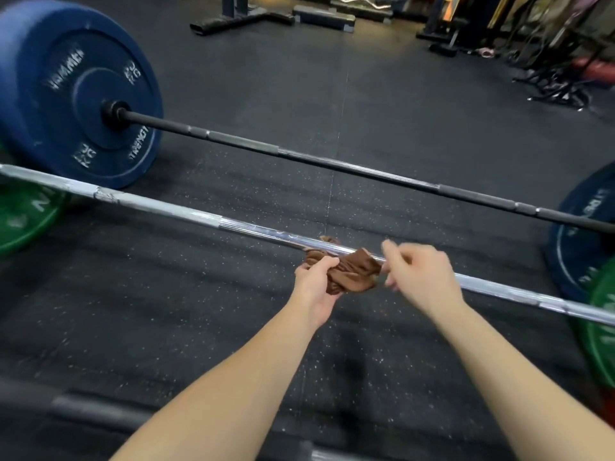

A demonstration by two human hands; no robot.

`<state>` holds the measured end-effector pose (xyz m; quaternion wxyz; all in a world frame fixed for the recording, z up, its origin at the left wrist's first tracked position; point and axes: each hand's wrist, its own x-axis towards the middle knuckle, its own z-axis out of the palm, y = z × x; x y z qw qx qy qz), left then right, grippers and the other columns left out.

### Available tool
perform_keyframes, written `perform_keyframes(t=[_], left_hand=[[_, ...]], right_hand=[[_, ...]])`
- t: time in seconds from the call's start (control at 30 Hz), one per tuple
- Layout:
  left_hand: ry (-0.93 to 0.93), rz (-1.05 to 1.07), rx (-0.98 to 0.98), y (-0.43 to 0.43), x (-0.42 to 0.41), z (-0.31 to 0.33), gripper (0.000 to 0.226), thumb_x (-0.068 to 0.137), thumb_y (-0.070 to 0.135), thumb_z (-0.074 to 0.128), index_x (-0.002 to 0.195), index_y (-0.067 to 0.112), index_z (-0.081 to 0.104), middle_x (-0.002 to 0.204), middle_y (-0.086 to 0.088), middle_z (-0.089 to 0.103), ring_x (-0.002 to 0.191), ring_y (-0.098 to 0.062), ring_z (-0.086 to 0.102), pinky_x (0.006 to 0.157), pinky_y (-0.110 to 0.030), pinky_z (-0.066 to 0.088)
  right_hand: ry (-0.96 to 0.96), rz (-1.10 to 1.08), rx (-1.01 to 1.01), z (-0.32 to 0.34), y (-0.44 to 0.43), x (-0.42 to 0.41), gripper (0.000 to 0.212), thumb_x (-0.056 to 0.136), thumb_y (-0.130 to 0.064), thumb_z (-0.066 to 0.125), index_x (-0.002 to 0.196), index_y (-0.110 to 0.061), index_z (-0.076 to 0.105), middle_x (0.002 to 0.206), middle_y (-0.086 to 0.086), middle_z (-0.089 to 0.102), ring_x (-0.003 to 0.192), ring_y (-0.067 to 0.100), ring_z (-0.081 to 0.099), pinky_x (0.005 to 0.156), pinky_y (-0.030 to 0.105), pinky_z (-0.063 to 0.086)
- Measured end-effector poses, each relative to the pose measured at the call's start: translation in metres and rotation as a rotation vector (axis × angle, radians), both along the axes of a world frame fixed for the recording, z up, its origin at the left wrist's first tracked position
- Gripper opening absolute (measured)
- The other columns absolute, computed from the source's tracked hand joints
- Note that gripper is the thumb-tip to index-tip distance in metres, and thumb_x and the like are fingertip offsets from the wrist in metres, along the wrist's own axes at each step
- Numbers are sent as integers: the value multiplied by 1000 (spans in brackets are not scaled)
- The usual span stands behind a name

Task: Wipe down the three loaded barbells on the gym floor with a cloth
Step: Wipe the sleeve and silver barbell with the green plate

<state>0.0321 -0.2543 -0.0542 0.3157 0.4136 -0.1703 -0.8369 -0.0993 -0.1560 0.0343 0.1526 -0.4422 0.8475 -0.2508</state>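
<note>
The left grip [316,287] has its fingers curled round a bunched brown cloth [352,271], thumb on top. It holds the cloth against the near side of the middle barbell [166,207], about halfway along its shaft. A small fold of the cloth shows on the far side of the shaft, so the cloth seems to pass under it.

The right grip [422,277] is just beside the cloth's right edge, above the same shaft, with its fingers loosely bent. It is blurred, and I cannot tell whether its fingertips pinch the cloth or only come near it. Both bare forearms reach in from the bottom of the view.

The middle barbell is silver. It runs from the left edge down to the right edge, with a left green plate [20,221] and a right green plate [602,327] on its ends.

Beyond it lies the far barbell [332,161], which is black. It carries a left blue plate [76,94] with white lettering and a right blue plate [582,234].

The near barbell [83,407] shows only as a dark, blurred bar at the bottom left. All three rest on the speckled black rubber floor [199,294].

Further back are a rack base [239,19], a low step platform [324,15] and other gym gear on the right.
</note>
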Motion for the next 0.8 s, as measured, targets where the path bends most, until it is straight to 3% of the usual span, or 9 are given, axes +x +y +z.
perform_keyframes(t=[0.07, 0.13, 0.2, 0.3, 0.47, 0.53, 0.63, 0.7, 0.8], left_hand=[[19, 34, -4, -2, 0, -3, 56, 90, 3, 66, 142, 10, 46, 122, -22, 69, 99, -32, 74, 70, -39, 61], [3, -17, -26, -1, 2, -1, 42, 96, 4, 59, 137, 11, 51, 120, -19, 71, 98, -29, 75, 71, -38, 60], [-16, -75, -41, 0, 0, 0, 32, 100, 6, 55, 132, 9, 55, 117, -18, 73, 98, -28, 74, 73, -36, 58], [-25, -129, -41, 7, -10, 0, 31, 101, 7, 53, 131, 5, 58, 115, -19, 73, 98, -28, 74, 73, -36, 59], [-6, -274, -27, 41, -64, 1, 33, 100, 8, 49, 130, 4, 60, 115, -16, 73, 100, -27, 70, 79, -37, 59], [16, -240, 1, 54, -85, 1, 34, 100, 6, 48, 130, 10, 61, 110, -14, 74, 96, -25, 70, 72, -36, 59], [37, -172, -8, 57, -89, 0, 35, 98, 4, 50, 130, 10, 62, 110, -15, 74, 92, -24, 72, 70, -35, 59], [51, -106, -23, 43, -75, -3, 34, 94, 3, 52, 127, 0, 60, 108, -18, 73, 91, -27, 71, 75, -37, 59], [30, 44, -14, 10, -40, -8, 29, 91, 2, 52, 119, 1, 56, 115, -23, 71, 99, -33, 72, 88, -48, 60]], right_hand=[[384, -26, -89, -5, -8, -19, 39, 102, -44, 42, 88, -18, 66, 91, 2, 67, 93, 32, 60, 84, 43, 48], [527, 17, 126, -26, -12, -34, 41, 103, -49, 35, 110, -23, 66, 115, 3, 62, 110, 33, 52, 95, 46, 39], [510, 29, 332, -48, -10, -44, 53, 103, -54, 20, 116, -25, 63, 120, 1, 64, 112, 32, 54, 97, 46, 37], [491, 29, 335, -49, -13, -46, 51, 105, -46, 17, 110, -25, 63, 115, 1, 66, 106, 32, 58, 91, 46, 36], [286, 135, 478, -33, -22, -59, 54, 107, -45, 12, 126, -24, 58, 131, 5, 63, 119, 31, 57, 103, 50, 34], [234, 171, 497, -27, -22, -63, 51, 107, -41, 12, 126, -23, 56, 133, 7, 62, 120, 31, 55, 105, 50, 34], [282, 168, 474, -28, -20, -60, 36, 106, -34, 17, 108, -24, 51, 127, 8, 61, 116, 34, 54, 101, 53, 34], [276, 133, 462, -30, -22, -58, 27, 104, -32, 18, 99, -27, 44, 123, 8, 60, 114, 35, 53, 97, 53, 33], [219, 83, 426, -34, -25, -57, 22, 102, -25, 18, 96, -25, 39, 118, 9, 58, 105, 34, 48, 94, 52, 30]])
